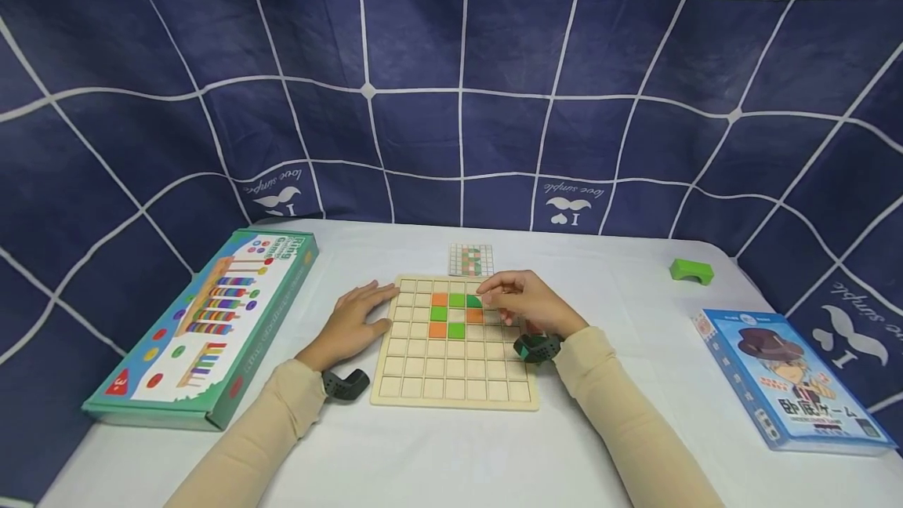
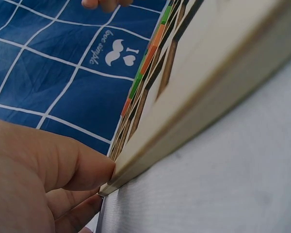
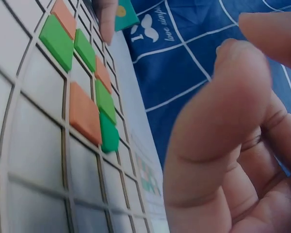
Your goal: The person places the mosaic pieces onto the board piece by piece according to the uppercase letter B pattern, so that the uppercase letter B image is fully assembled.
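Observation:
A wooden grid board lies on the table, with several orange and green square tiles in its upper middle cells. Against its left edge rests my left hand; the thumb touches the rim in the left wrist view. Over the upper right cells hovers my right hand, its thumb and fingers bent loosely. No piece shows between the fingertips. Just below them sits a dark green piece, lying beside an orange tile and a light green tile.
Behind the board lies a small pattern card with a coloured grid. A green ring game box stands at the left. On the right are a green arch block and a blue game box. A dark checked cloth hangs behind.

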`<state>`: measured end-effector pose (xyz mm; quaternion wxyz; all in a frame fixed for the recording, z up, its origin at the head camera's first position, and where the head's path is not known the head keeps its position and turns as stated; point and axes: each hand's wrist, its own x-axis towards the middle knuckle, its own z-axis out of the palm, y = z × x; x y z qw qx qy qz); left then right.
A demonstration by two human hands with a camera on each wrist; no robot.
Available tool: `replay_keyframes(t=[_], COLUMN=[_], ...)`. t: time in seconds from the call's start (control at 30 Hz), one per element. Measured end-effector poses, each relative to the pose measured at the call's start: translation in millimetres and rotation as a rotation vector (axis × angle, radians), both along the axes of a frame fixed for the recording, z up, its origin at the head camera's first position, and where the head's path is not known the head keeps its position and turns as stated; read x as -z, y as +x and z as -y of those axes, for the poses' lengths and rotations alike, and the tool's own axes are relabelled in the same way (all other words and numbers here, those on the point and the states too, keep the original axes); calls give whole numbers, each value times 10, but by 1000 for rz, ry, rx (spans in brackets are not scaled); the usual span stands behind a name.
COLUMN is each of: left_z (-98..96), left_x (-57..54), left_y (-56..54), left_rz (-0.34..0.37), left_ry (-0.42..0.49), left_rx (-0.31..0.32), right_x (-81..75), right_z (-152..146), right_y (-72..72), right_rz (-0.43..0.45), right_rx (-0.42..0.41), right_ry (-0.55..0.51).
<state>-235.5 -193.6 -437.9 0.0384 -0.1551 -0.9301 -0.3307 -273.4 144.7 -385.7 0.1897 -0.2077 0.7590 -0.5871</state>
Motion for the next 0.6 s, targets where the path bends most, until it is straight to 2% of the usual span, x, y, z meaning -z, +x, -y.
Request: replay_keyframes(t=[0.17,0.37,0.6], left_z=[-4,2,-1], left_x=[-10,3,9], left_y=[4,-6,-10], left_rz=[1,0,-8], left_ry=[0,-8,-1], left_rx=[0,0,3], right_x=[-40,-48,-23], right_z=[-171,-386,-583], right_y=[10,37,102], right_rz=[-11,-30,-44], right_rx=[14,39,-9], right_ry=[19,111,203])
